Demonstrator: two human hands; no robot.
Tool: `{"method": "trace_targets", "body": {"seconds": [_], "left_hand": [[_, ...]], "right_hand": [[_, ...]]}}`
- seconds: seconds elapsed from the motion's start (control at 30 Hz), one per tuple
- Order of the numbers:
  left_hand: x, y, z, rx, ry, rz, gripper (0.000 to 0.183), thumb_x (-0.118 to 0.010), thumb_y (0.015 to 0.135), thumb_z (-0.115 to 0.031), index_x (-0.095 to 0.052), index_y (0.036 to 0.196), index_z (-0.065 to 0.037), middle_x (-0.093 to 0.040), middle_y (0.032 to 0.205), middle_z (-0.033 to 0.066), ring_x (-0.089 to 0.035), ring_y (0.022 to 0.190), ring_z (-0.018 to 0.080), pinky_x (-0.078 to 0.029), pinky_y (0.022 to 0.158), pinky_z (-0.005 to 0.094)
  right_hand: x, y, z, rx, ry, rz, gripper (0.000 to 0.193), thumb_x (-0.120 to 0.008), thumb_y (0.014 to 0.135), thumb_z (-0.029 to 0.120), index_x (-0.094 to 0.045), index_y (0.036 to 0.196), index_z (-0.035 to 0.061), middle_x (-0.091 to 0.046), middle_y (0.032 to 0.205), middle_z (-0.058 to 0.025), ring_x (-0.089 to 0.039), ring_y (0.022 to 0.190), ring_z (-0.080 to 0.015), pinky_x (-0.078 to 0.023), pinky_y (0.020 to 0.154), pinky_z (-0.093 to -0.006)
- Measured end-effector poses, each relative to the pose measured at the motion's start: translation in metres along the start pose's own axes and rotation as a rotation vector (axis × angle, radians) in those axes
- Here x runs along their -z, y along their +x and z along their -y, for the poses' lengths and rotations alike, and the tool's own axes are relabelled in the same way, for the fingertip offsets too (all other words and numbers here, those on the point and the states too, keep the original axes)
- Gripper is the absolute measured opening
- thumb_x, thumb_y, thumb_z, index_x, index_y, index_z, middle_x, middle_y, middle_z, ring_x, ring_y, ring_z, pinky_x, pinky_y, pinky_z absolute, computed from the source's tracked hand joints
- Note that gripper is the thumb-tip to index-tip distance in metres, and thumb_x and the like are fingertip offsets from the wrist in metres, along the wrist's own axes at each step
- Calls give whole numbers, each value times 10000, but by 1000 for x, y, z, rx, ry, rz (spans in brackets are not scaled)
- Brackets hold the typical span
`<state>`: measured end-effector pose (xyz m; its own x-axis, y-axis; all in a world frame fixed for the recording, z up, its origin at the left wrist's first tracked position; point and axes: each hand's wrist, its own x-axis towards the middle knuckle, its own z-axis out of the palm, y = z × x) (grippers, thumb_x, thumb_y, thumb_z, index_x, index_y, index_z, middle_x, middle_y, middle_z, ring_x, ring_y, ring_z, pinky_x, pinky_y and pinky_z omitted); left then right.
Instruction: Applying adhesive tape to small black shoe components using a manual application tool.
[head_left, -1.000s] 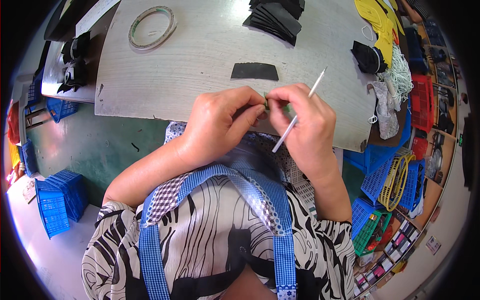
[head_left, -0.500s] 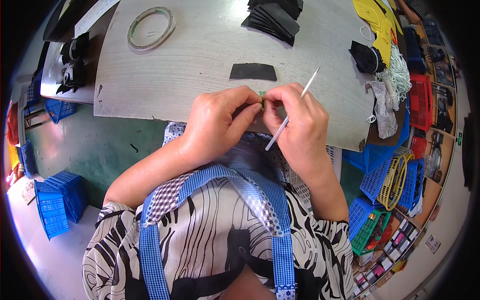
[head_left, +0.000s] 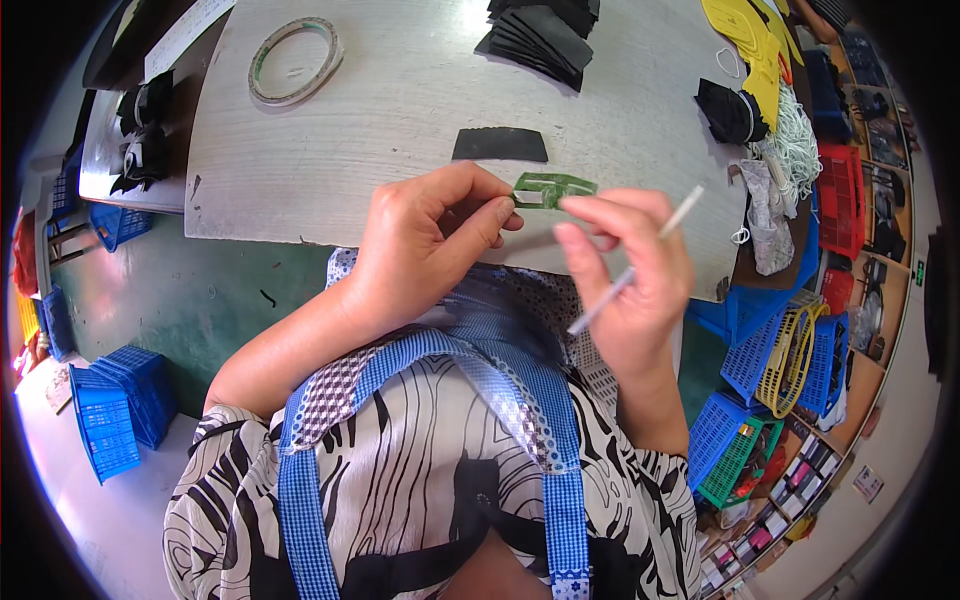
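A small flat green piece with cut-out slots (head_left: pixel 566 182) is pinched at its left end between the thumb and fingers of my left hand (head_left: pixel 425 235). It hangs just above the table's near edge. Tucked through the fingers of my right hand (head_left: pixel 645 260) is a thin white pen (head_left: pixel 685 208), slanting up to the right. The thumb and forefinger of that hand are spread apart beside the right end of the green piece, and motion blurs them. A curved black strip (head_left: pixel 500 145) lies flat on the table, beyond the green piece.
On the pale table (head_left: pixel 380 120) lie a roll of tape (head_left: pixel 330 75) and a stack of black pieces (head_left: pixel 535 50). Toward the right are a black bundle (head_left: pixel 728 113), yellow pieces (head_left: pixel 752 50) and white cord (head_left: pixel 797 145). Blue baskets (head_left: pixel 122 405) stand on the floor.
My hands have moved apart. The right one has shifted right with the pen, its thumb and forefinger opening. The green piece, mostly hidden before, now shows in my left hand.
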<state>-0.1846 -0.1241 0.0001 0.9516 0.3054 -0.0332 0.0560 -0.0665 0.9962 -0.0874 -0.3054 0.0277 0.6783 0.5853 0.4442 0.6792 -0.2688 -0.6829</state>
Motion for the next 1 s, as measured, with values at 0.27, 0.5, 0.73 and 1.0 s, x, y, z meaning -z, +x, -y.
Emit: {"method": "trace_targets", "body": {"seconds": [0.27, 0.5, 0.73, 1.0], "left_hand": [[-2, 3, 2, -192, 185, -70, 99, -752, 959, -65, -752, 1022, 12, -773, 851, 118, -774, 740, 163, -606, 674, 293], [-3, 1, 5, -111, 135, -62, 79, -744, 961, -72, -743, 998, -2, -768, 852, 132, -770, 717, 195, -592, 649, 301], [3, 5, 3, -366, 439, -47, 67, -739, 931, 24, -740, 998, 20, -765, 834, 103, -731, 723, 124, -582, 671, 285], [5, 2, -4, 40, 16, -5, 84, -687, 1017, -59, -716, 1035, 17, -789, 896, 82, -720, 767, 90, -580, 678, 257]], "right_hand": [[-31, 6, -8, -2, -91, 40, 242, -793, 786, 9, -624, 951, 62, -642, 889, -86, -652, 784, -278, -517, 650, -398], [-26, 6, -4, -6, 11, -19, 225, -816, 794, 7, -672, 957, 66, -682, 902, -92, -692, 760, -247, -559, 672, -353], [-32, 9, -1, 50, -180, 17, 223, -821, 785, 19, -653, 918, 81, -689, 868, -59, -699, 788, -270, -547, 664, -364], [-9, -3, -9, -295, 256, -40, 142, -739, 821, -20, -630, 898, 27, -649, 803, -29, -603, 702, -111, -512, 672, -264]]}}
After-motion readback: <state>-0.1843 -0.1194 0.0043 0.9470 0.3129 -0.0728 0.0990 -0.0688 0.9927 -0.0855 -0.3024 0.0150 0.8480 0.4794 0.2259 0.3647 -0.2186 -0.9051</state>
